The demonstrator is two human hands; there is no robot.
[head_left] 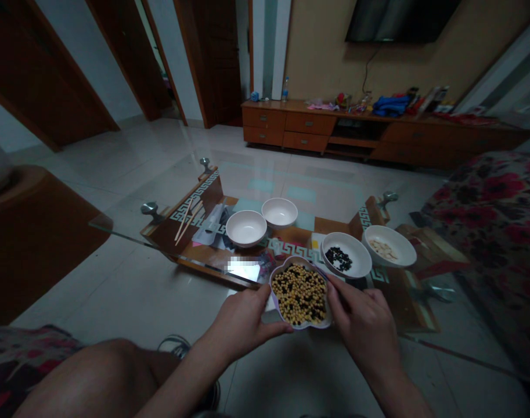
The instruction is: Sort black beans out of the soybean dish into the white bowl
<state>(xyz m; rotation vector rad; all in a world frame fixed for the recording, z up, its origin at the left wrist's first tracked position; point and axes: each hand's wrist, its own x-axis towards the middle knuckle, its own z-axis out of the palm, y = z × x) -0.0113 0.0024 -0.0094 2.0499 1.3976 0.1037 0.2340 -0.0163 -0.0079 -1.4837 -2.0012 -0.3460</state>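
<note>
My left hand (242,319) grips the left side of a lilac-edged, flower-shaped bowl (277,305), its thumb along the near rim. Yellow soybeans mixed with black beans (300,293) fill this bowl. On the right side of the same bowl, my right hand (364,322) is closed against the rim. A thin dark strip shows by its fingertips; I cannot tell what it is. Just beyond stands a white bowl (356,261) with black beans (338,259) in it. Right of that, another white bowl (404,247) contains pale flat pieces (383,250).
Two white bowls (246,228) with nothing in them stand farther back on the glass table (129,232). Wooden chopsticks (188,222) lie at its left. Under the glass are papers and a wooden shelf. A floral-covered seat (495,215) is at right, a TV cabinet (308,130) beyond.
</note>
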